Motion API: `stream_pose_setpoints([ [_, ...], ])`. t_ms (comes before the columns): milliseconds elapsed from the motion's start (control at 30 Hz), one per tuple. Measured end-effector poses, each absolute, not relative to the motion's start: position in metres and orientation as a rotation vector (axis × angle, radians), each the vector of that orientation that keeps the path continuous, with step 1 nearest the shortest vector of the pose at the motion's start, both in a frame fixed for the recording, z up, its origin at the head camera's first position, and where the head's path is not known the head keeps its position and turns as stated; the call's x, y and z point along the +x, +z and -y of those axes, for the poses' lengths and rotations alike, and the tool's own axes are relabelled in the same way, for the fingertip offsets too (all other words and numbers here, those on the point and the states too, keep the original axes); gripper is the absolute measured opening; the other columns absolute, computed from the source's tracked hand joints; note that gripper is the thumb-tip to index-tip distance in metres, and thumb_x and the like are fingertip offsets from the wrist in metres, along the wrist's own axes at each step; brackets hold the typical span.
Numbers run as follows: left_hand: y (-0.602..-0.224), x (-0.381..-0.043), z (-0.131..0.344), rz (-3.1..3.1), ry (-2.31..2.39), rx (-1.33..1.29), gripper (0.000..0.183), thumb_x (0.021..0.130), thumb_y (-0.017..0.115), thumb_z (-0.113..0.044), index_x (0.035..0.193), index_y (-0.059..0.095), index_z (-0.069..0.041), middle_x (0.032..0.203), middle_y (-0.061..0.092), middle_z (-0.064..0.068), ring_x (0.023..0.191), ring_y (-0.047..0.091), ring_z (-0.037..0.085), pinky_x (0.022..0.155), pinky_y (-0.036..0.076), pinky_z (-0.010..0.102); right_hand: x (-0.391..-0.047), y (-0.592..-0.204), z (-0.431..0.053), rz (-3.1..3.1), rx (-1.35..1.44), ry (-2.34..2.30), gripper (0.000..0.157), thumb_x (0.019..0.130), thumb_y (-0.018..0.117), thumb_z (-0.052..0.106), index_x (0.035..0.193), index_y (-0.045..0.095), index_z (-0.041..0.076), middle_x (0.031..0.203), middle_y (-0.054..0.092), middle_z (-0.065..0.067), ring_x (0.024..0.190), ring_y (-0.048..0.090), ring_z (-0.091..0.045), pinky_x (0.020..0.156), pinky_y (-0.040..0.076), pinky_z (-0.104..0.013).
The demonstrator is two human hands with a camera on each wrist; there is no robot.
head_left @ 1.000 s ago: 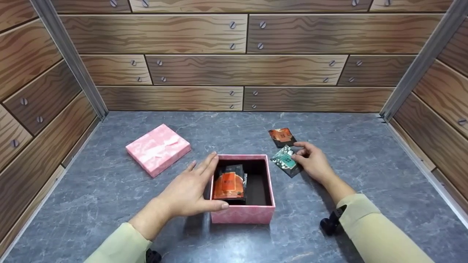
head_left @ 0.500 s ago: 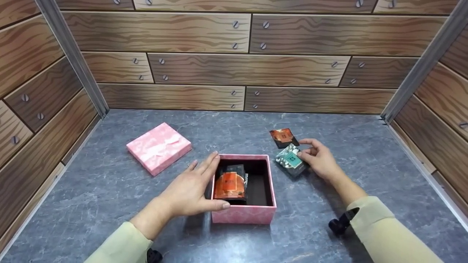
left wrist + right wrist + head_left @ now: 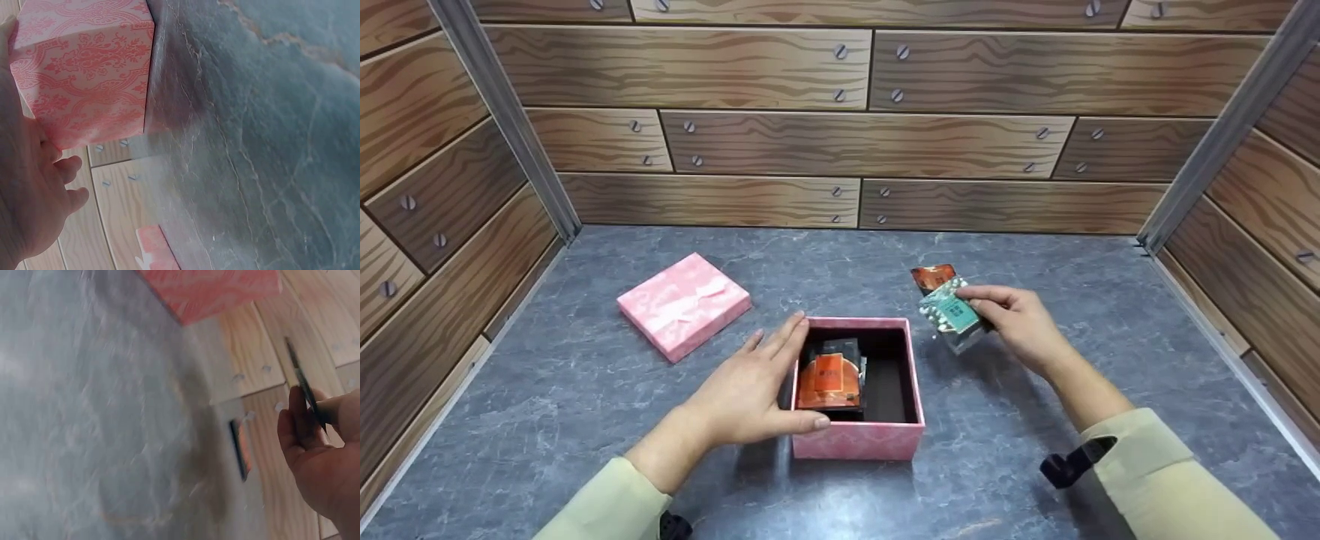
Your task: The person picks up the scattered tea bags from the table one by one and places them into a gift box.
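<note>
My right hand [image 3: 1027,330] pinches a green and black sachet [image 3: 955,311] between thumb and fingers. In the right wrist view the thin sachet [image 3: 304,382] is seen edge-on, raised off the table. My left hand [image 3: 742,390] rests against an uncovered pink patterned box [image 3: 855,441], its fingers straight along the left side and the thumb lying over the front rim. Inside the box, on the left, sits an orange and black sachet [image 3: 830,379] on top of others, mostly hidden. Behind the held sachet, partly covered by it, another orange sachet [image 3: 931,277] lies on the table.
A pink lid with a bow [image 3: 684,307] lies on the grey marbled table [image 3: 810,277], left of the box and further back. Wood-patterned walls [image 3: 750,142] enclose the table at the back and both sides.
My right hand has lifted the green sachet off the table, with the grip shifting to its upper right edge. The sachet now overlaps the orange one behind. The left hand and box have stayed put.
</note>
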State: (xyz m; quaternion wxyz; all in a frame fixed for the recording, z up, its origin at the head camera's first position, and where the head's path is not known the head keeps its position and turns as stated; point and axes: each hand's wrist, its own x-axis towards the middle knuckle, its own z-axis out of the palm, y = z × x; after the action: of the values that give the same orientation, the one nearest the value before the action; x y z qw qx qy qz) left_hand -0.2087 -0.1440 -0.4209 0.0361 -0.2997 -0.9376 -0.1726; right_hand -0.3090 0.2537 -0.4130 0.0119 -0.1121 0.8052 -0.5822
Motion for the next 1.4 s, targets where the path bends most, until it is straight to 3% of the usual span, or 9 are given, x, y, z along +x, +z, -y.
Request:
stream_pose_setpoints([
  [333, -0.421, -0.209, 0.144, 2.885, -0.525, -0.924, 0.128, 0.086, 0.054, -0.089, 0.170, 0.013, -0.003, 0.177, 0.011, 0.011, 0.159, 0.026, 0.026, 0.129, 0.019, 0.055, -0.285, -0.379, -0.221, -2.432, -0.438, -1.898, 0.036, 0.100, 0.075, 0.013, 0.132, 0.073, -0.002, 0.125, 0.075, -0.011, 0.097, 0.069, -0.009, 0.084, 0.057, -0.022],
  [533, -0.420, -0.209, 0.144, 2.892, -0.525, -0.925, 0.127, 0.086, 0.053, -0.090, 0.170, 0.012, -0.004, 0.178, 0.010, 0.010, 0.160, 0.024, 0.025, 0.129, 0.019, 0.054, -0.265, -0.367, -0.192, -2.411, -0.642, -1.813, 0.037, 0.095, 0.079, 0.008, 0.129, 0.074, -0.003, 0.125, 0.073, -0.018, 0.097, 0.072, -0.015, 0.086, 0.061, -0.026],
  [900, -0.421, -0.209, 0.144, 2.885, -0.550, -0.931, 0.124, 0.088, 0.056, -0.086, 0.170, 0.013, -0.004, 0.178, 0.010, 0.010, 0.160, 0.023, 0.026, 0.129, 0.019, 0.056, -0.243, -0.375, -0.150, -2.575, -1.006, -1.474, 0.039, 0.092, 0.084, 0.013, 0.126, 0.076, -0.002, 0.119, 0.077, -0.016, 0.098, 0.074, -0.021, 0.085, 0.063, -0.030],
  [1133, -0.420, -0.209, 0.145, 2.881, -0.556, -0.935, 0.125, 0.087, 0.054, -0.088, 0.170, 0.014, -0.003, 0.177, 0.012, 0.010, 0.161, 0.021, 0.023, 0.129, 0.020, 0.055, -0.237, -0.386, -0.134, -2.728, -1.042, -1.307, 0.040, 0.089, 0.086, 0.018, 0.126, 0.078, 0.004, 0.121, 0.077, -0.009, 0.113, 0.072, -0.025, 0.101, 0.058, -0.044],
  [1400, -0.420, -0.208, 0.144, 2.886, -0.528, -0.932, 0.125, 0.088, 0.053, -0.088, 0.170, 0.012, -0.003, 0.177, 0.010, 0.012, 0.161, 0.019, 0.024, 0.129, 0.019, 0.055, -0.237, -0.395, -0.124, -2.854, -1.171, -1.052, 0.045, 0.087, 0.088, 0.019, 0.128, 0.077, 0.003, 0.114, 0.078, -0.007, 0.113, 0.068, -0.027, 0.104, 0.053, -0.050],
])
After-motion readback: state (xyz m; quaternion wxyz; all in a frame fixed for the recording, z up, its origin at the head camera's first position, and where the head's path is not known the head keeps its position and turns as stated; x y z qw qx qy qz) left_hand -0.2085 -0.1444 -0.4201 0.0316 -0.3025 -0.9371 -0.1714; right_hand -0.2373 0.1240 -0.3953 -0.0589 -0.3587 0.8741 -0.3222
